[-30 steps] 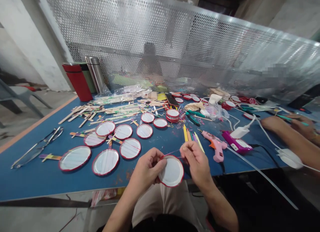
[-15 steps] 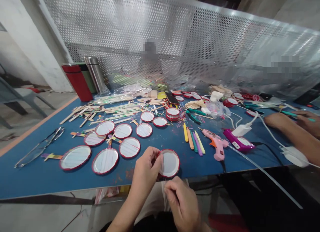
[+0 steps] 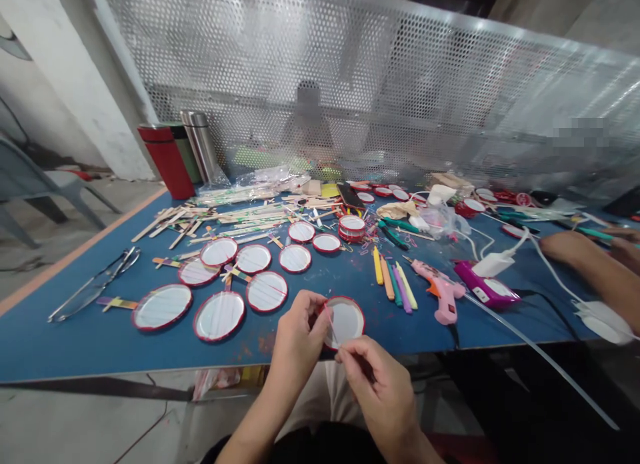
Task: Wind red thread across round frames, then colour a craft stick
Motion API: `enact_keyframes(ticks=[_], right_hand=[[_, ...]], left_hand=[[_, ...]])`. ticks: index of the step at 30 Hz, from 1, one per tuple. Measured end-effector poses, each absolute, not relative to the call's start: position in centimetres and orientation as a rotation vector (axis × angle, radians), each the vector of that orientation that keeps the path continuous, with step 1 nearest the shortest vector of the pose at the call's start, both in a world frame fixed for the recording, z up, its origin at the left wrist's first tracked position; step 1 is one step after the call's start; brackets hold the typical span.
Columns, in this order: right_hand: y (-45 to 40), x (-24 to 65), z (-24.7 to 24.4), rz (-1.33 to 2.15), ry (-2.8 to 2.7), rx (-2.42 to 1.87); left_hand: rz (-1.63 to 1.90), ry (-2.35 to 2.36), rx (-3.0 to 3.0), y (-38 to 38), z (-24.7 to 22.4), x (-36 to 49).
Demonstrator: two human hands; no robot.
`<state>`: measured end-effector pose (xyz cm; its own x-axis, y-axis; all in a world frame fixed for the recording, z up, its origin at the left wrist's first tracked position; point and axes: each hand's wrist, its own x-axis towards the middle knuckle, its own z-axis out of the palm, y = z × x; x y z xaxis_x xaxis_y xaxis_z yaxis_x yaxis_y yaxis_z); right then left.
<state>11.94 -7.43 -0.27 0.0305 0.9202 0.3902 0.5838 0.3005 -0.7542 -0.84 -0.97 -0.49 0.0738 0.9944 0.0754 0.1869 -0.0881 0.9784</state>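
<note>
My left hand [image 3: 299,337] grips the red-rimmed white disc [image 3: 346,322] at its left edge, fingers curled against the glossy rim, holding it up over the front of the blue bench [image 3: 50,344]. My right hand [image 3: 377,384] sits just below, almost touching the left, with its thumb and fingertips pinched on a thin translucent strand [image 3: 331,329] that rises across the disc's smooth face, though my fingers hide part of the pinch. Both forearms angle in from the bottom of my view, with the wrists bent. Nearest my left hand, matching round discs [image 3: 219,316] lie flat on the painted bench, their white faces crossed by fine threads, some joined to striped wooden sticks [image 3: 117,303]. Beyond them, pale flat craft sticks [image 3: 235,217] lie in loose heaps, and a small stack of red rings [image 3: 352,228] sits near the middle. Nearest my right hand are slim coloured sticks [image 3: 395,287], a pink plastic glue gun [image 3: 440,291] and a glossy magenta case [image 3: 485,294]. A co-worker's bare forearm [image 3: 590,267] reaches in at the right, and a perforated metal screen [image 3: 350,84] rises behind the bench.
</note>
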Motion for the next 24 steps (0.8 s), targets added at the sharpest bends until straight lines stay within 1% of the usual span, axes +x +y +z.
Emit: enact_keyframes(ticks=[3,7,10,16,24], right_hand=[[-7.8,11.9,-0.5,0.411,-1.676,-1.401],[-8.5,12.0,-0.6,0.513,-1.564,-1.399],[-8.9,11.9,-0.4,0.640,-1.376,-1.440],[-8.8,11.3,0.3,1.033,-1.088,-1.491],[-8.4,12.0,-0.2,1.197,-0.979,-1.515]], left_hand=[[1.149,1.271,1.443,-1.0,-0.4,-0.8],[1.189,1.305,1.431,-1.1,-0.3,-0.7],[1.196,1.320,1.408,-1.1,-0.4,-0.7],[1.211,1.349,1.408,-1.1,-0.6,-0.7],[1.192,1.361,1.341,-1.2,0.0,-0.7]])
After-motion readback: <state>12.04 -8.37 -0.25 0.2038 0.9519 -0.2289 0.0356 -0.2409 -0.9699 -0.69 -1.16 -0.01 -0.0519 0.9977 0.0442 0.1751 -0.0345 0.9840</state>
